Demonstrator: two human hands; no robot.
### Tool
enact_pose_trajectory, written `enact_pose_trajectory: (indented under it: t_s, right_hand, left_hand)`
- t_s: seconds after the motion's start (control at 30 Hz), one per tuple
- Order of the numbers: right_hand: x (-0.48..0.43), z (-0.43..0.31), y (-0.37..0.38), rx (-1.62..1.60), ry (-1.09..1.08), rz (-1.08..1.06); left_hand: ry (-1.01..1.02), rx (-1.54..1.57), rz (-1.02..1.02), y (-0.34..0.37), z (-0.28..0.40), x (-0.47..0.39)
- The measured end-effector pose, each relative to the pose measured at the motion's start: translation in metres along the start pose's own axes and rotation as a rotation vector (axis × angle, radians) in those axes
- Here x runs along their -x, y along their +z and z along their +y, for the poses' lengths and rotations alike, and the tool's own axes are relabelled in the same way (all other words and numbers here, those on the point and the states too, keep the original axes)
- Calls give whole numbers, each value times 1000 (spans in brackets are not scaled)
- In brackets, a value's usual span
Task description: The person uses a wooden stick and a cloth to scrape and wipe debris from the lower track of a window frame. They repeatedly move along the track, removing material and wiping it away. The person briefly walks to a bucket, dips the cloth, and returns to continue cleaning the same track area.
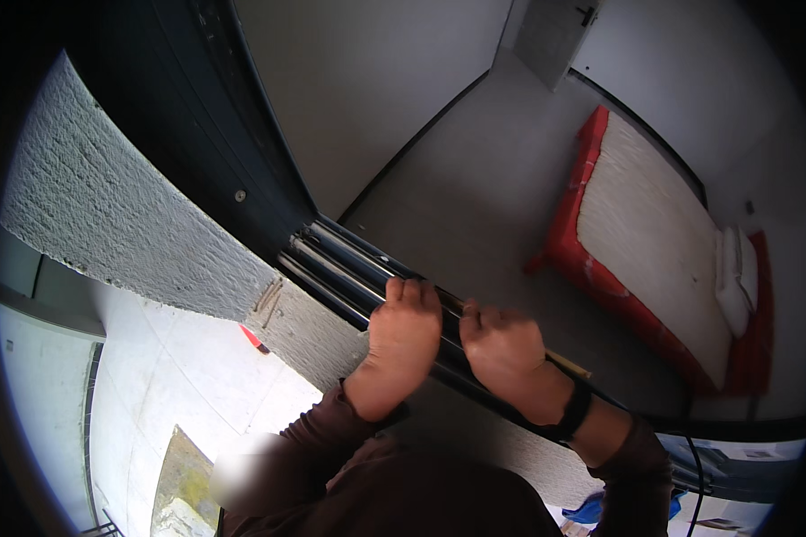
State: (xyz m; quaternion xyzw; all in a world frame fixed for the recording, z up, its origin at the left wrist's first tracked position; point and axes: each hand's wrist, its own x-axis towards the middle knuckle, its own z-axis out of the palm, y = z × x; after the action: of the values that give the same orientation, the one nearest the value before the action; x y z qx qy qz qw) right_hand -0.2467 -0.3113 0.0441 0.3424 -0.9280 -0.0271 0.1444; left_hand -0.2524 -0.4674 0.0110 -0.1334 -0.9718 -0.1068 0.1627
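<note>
A dark metal window frame (235,134) runs down the left, and its bottom track (349,268) with several bright rails slopes down to the right. My left hand (405,329) rests over the track with its fingers curled over the inner side. Close to its right, my right hand (507,342) is also curled at the track's inner edge. A thin yellowish strip (567,364) sticks out beyond the right hand. Whether either hand grips something is hidden by the curled fingers. A dark band is on my right wrist.
A rough plastered sill (316,329) borders the track. Inside the room stand a bed with a red base (567,228), a pale mattress (651,248), pillows (735,282) and a door (554,40). A red and black object (254,339) lies beside the sill; a dark cable (698,470) hangs lower right.
</note>
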Motion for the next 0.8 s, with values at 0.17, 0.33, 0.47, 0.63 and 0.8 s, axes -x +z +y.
enact_pose_trajectory:
  t_s: [0.17, 0.33, 0.47, 0.63, 0.8]
  right_hand:
    - [-26, -12, 10, 5, -31, 33]
    - [-51, -21, 25, -90, -20, 79]
    - [-68, -27, 43, -66, -22, 152]
    - [-88, -39, 46, -16, -29, 180]
    - [-103, -49, 55, -23, -16, 235]
  left_hand:
    - [-105, 34, -29, -5, -24, -5]
    - [-143, 8, 71, 1, -45, -2]
    - [-201, 15, 89, 3, -55, -9]
    - [-240, 21, 116, 4, -74, -13]
    - [-281, 33, 130, 6, -89, -15]
